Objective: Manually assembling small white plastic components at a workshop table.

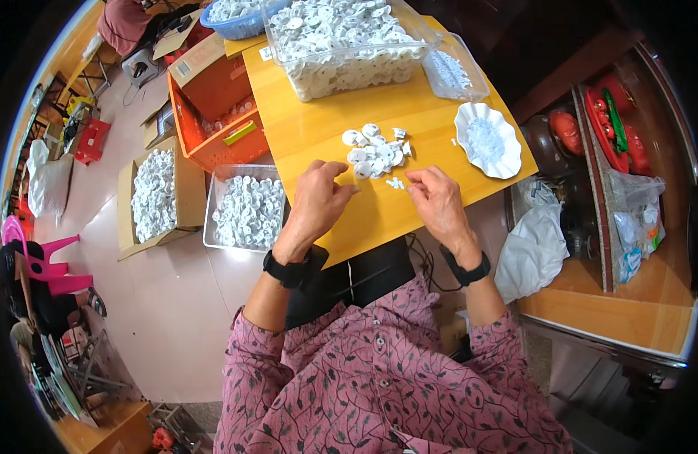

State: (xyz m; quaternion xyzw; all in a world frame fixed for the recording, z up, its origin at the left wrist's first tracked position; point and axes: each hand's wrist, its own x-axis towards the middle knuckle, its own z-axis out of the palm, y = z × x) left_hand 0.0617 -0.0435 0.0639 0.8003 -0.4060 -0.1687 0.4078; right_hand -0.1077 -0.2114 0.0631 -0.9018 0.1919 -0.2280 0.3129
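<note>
A yellow wooden worktop [319, 129] fills the middle of the view, tilted away from the person, who wears a pink leaf-patterned shirt and a black band on each wrist. At its far edge stands a large clear plastic tub [349, 45] heaped with white round plastic caps, with a blue basket [232, 26] of the same parts behind it to the left and a smaller clear tray [456, 72] to its right. On the floor to the left sit an orange crate [213, 113], a cardboard box [156, 197] full of white caps and a clear bin [247, 208] of them just beside the worktop's near left corner. A white scalloped dish [487, 140] holding tiny white pieces lies near the right edge of the worktop.

In the centre, just beyond the fingers, lies a small loose pile of white caps [373, 150]. The left hand [317, 200] rests on the worktop with its fingers curled and narrowly bunched, the tips touching a single round cap [362, 169] at the near side of the pile. The right hand [438, 200] lies close by, fingers pinched together on a tiny white piece [395, 183] that sits on the wood between the two hands, just in front of the pile.
</note>
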